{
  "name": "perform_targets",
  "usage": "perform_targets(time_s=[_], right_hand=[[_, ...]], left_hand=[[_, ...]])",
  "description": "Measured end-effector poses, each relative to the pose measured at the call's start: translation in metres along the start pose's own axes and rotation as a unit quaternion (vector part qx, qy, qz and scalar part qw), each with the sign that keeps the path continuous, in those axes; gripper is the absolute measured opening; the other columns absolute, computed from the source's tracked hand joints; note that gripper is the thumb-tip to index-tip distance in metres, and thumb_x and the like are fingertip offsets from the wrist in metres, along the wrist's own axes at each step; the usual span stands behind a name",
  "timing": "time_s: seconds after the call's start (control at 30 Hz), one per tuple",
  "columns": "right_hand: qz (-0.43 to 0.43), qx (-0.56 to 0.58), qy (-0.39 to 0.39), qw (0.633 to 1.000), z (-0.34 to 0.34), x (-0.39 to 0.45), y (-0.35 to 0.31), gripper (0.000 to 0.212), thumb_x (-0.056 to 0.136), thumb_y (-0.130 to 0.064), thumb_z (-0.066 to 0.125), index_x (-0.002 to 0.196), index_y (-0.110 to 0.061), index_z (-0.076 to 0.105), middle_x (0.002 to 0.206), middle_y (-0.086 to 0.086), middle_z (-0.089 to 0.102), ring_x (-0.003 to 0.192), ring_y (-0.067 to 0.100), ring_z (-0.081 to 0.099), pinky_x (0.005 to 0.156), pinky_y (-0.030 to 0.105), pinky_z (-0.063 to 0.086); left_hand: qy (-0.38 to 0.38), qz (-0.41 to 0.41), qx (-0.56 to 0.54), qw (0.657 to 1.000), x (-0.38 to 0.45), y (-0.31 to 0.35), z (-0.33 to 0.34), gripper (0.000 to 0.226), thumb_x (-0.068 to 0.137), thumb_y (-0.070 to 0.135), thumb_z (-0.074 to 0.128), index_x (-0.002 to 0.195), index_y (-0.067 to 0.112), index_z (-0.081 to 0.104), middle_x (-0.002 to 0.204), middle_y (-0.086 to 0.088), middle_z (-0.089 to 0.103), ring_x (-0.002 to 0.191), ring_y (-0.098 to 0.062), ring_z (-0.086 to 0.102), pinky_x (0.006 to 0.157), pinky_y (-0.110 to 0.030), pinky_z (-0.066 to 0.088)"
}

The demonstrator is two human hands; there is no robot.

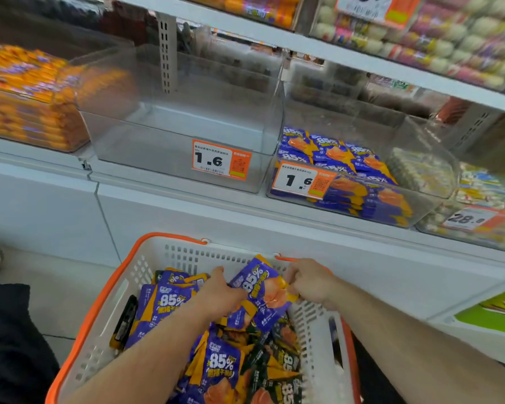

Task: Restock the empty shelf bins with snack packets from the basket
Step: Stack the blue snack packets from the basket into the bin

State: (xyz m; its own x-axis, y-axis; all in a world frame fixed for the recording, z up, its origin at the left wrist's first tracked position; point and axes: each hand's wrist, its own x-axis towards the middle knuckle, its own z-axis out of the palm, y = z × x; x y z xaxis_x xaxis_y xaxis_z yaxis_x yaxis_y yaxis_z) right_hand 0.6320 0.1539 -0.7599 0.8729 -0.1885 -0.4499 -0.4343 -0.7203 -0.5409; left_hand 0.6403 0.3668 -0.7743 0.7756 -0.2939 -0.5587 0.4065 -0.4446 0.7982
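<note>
- your left hand [219, 293] and right hand [309, 282] both pinch one packet [263, 290] over the basket [158, 258].
- tugging both ends could tear it.
- the empty bin [172, 132] sits left of the matching purple stock; you could misplace it.

- White perforated plastic basket [146, 275], orange rim and handles.
- Purple foil snack packets [169, 304], yellow-orange corners, white "85%" print; some black ones [277, 383] at the near right.
- Clear plastic shelf bin [146, 147], orange-and-white price tag [220, 163], black "1.6".
- Neighbouring clear bin [420, 205]: blue-purple packets [330, 154], orange pattern.
- Left bin [27, 135]: orange wrappers, purple marks.
- White metal shelf [187, 205].
</note>
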Motion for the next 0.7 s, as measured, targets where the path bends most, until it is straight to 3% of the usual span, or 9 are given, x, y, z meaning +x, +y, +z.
perform_targets(time_s=[0.07, 0.13, 0.2, 0.27, 0.33, 0.4, 0.47, 0.6, 0.7], right_hand=[[-0.031, 0.052, -0.016, 0.998, -0.008, -0.008, -0.013, 0.032, 0.077, 0.016, 0.057, 0.068, -0.015, 0.058, 0.067, 0.007, 0.058, 0.065, 0.022, 0.058, 0.063, 0.041, 0.052], [-0.054, 0.094, -0.037, 0.993, -0.014, -0.017, -0.026, 0.031, 0.077, 0.018, 0.059, 0.071, -0.012, 0.057, 0.070, 0.013, 0.057, 0.061, 0.021, 0.055, 0.056, 0.034, 0.048], [-0.071, 0.133, -0.044, 0.988, -0.018, -0.027, -0.038, 0.030, 0.077, 0.020, 0.058, 0.078, -0.011, 0.055, 0.076, 0.017, 0.058, 0.060, 0.020, 0.054, 0.053, 0.028, 0.043], [-0.084, 0.182, -0.018, 0.979, -0.022, -0.034, -0.049, 0.036, 0.077, 0.021, 0.054, 0.086, -0.013, 0.050, 0.081, 0.017, 0.062, 0.062, 0.022, 0.050, 0.052, 0.027, 0.038], [-0.112, 0.213, 0.023, 0.970, -0.026, -0.041, -0.060, 0.038, 0.077, 0.021, 0.052, 0.085, -0.016, 0.044, 0.083, 0.014, 0.065, 0.063, 0.022, 0.046, 0.051, 0.029, 0.033], [-0.160, 0.217, 0.052, 0.961, -0.033, -0.048, -0.071, 0.037, 0.078, 0.022, 0.050, 0.082, -0.014, 0.044, 0.078, 0.006, 0.062, 0.064, 0.021, 0.045, 0.053, 0.028, 0.034], [-0.191, 0.217, 0.072, 0.955, -0.041, -0.057, -0.080, 0.037, 0.080, 0.023, 0.048, 0.082, -0.013, 0.050, 0.076, -0.001, 0.060, 0.064, 0.019, 0.052, 0.051, 0.024, 0.041], [-0.207, 0.287, 0.113, 0.929, -0.060, -0.071, -0.091, 0.042, 0.078, 0.026, 0.055, 0.088, -0.014, 0.062, 0.082, 0.004, 0.069, 0.072, 0.015, 0.067, 0.055, 0.019, 0.051], [-0.200, 0.359, 0.142, 0.901, -0.077, -0.070, -0.095, 0.045, 0.078, 0.028, 0.053, 0.092, -0.013, 0.064, 0.076, 0.000, 0.073, 0.068, 0.012, 0.070, 0.056, 0.019, 0.053]], left_hand=[[0.030, 0.005, -0.046, 0.998, -0.004, 0.004, -0.002, 0.077, 0.088, 0.021, 0.066, 0.148, 0.008, 0.019, 0.091, -0.005, 0.061, 0.070, -0.016, 0.060, 0.056, -0.025, 0.046], [0.079, 0.026, -0.126, 0.988, -0.009, 0.008, -0.003, 0.048, 0.086, 0.011, 0.068, 0.127, 0.006, 0.043, 0.089, -0.011, 0.063, 0.066, -0.022, 0.061, 0.055, -0.033, 0.052], [0.140, 0.062, -0.185, 0.971, -0.014, 0.014, -0.004, 0.026, 0.085, 0.002, 0.064, 0.107, 0.012, 0.055, 0.090, -0.017, 0.067, 0.056, -0.023, 0.060, 0.050, -0.033, 0.051], [0.170, 0.104, -0.215, 0.956, -0.017, 0.023, -0.007, 0.028, 0.085, 0.000, 0.065, 0.106, 0.017, 0.058, 0.092, -0.010, 0.070, 0.060, -0.019, 0.066, 0.054, -0.034, 0.055], [0.182, 0.135, -0.236, 0.945, -0.021, 0.036, -0.013, 0.032, 0.085, 0.001, 0.068, 0.104, 0.024, 0.057, 0.097, -0.005, 0.071, 0.081, -0.021, 0.071, 0.073, -0.044, 0.059], [0.195, 0.170, -0.249, 0.933, -0.027, 0.055, -0.020, 0.035, 0.084, 0.000, 0.070, 0.103, 0.026, 0.055, 0.098, -0.005, 0.071, 0.086, -0.022, 0.070, 0.078, -0.046, 0.058], [0.195, 0.196, -0.265, 0.924, -0.034, 0.074, -0.025, 0.037, 0.083, 0.000, 0.072, 0.105, 0.025, 0.054, 0.094, -0.003, 0.072, 0.084, -0.022, 0.071, 0.076, -0.045, 0.059], [0.162, 0.235, -0.309, 0.907, -0.050, 0.110, -0.029, 0.033, 0.084, 0.000, 0.072, 0.103, 0.021, 0.056, 0.085, 0.000, 0.073, 0.074, -0.018, 0.073, 0.063, -0.034, 0.059], [0.155, 0.269, -0.282, 0.908, -0.049, 0.140, -0.028, 0.023, 0.087, 0.006, 0.069, 0.104, 0.018, 0.059, 0.094, -0.004, 0.073, 0.079, -0.018, 0.073, 0.063, -0.032, 0.058]])
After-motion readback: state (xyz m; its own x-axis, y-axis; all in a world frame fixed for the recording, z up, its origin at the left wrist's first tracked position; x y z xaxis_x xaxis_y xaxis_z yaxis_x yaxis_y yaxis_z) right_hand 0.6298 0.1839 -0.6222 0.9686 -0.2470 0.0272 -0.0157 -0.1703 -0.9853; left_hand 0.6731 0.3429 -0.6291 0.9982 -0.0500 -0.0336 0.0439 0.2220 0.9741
